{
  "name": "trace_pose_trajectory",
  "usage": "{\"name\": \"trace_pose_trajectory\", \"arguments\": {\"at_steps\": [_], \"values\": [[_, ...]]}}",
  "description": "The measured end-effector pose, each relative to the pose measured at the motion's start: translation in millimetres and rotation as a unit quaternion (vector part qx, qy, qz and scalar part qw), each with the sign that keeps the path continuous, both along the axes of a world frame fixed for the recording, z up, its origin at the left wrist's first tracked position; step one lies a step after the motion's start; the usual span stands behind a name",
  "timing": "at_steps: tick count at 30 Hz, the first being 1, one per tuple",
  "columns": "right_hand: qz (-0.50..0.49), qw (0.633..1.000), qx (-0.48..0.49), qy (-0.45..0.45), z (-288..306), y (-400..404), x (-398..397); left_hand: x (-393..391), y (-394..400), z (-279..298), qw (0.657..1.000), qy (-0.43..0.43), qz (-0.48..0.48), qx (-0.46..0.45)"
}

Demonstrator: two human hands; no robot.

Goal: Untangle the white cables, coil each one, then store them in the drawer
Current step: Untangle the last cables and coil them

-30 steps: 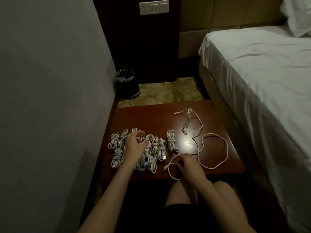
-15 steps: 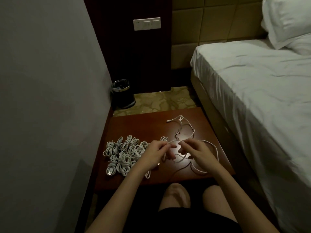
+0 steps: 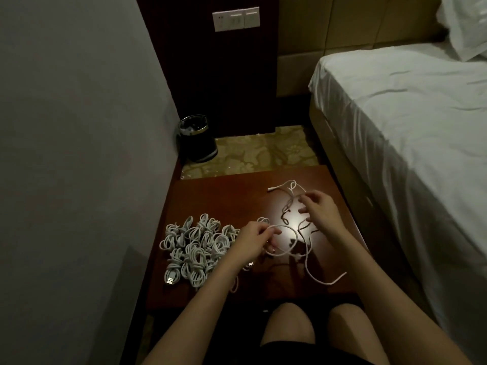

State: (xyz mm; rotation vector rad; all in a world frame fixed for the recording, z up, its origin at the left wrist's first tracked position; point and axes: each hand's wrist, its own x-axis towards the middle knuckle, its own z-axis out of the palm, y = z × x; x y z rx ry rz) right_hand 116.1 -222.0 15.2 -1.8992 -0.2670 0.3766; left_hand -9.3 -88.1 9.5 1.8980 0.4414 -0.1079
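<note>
Dim room, wooden surface (image 3: 216, 204) between wall and bed (image 3: 395, 106). Step in hand, by the look of it: winding the last loose white cable (image 3: 307, 255) into a coil.

Left hand (image 3: 254, 239) above the near middle of the surface, fingers curled and pinching a first round loop (image 3: 286, 239) of the cable at its left side. Right hand (image 3: 320, 209) further out and to the right, fingers spread and loosely hooked at the strands; whether truly grasping the cable or only touching it, cannot tell. Rest of the cable trailing on the surface: one run toward the far edge ending in a plug (image 3: 271, 189), another sweeping toward the near right corner, free end (image 3: 342, 274) lying flat.

Heap of coiled cables (image 3: 196, 248) to the left, just beside the left hand, one USB plug (image 3: 170, 281) sticking out at the near side. Drawer not in view.

To do well: keep the pinch fixed, feed slack with the right hand, match each turn to the first loop. Draw the trailing run in slowly so the far plug does not snag on the crossing strands. Keep winding clear of the heap; likely risk is catching a finished coil. Leave a tail for the wrap.
</note>
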Motion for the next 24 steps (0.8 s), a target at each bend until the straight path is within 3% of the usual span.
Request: {"name": "trace_pose_trajectory", "arguments": {"at_steps": [4, 11, 14, 17, 21, 24], "values": [[-0.035, 0.997, 0.032, 0.053, -16.0, 23.3, 28.4, 18.6, 12.4, -9.5, 0.995, 0.054, -0.032, 0.084], [-0.061, 0.976, 0.067, 0.199, -42.0, 60.0, 54.8, 29.7, 21.9, -22.0, 0.993, 0.08, -0.039, 0.077], [-0.068, 0.983, 0.041, 0.168, -45.4, 62.6, 55.6, 29.9, 23.9, -20.3, 0.994, 0.075, -0.052, 0.065], [-0.048, 0.991, 0.034, 0.12, -36.3, 53.3, 48.2, 30.5, 29.8, -12.0, 0.998, 0.051, 0.0, 0.044], [0.019, 0.995, 0.053, 0.079, 1.4, 27.3, 29.4, 35.2, 36.3, 9.9, 0.984, -0.044, 0.101, 0.143], [0.088, 0.994, 0.05, 0.05, 36.4, 7.2, 15.0, 35.8, 33.8, 28.2, 0.979, -0.075, 0.101, 0.162]]}}
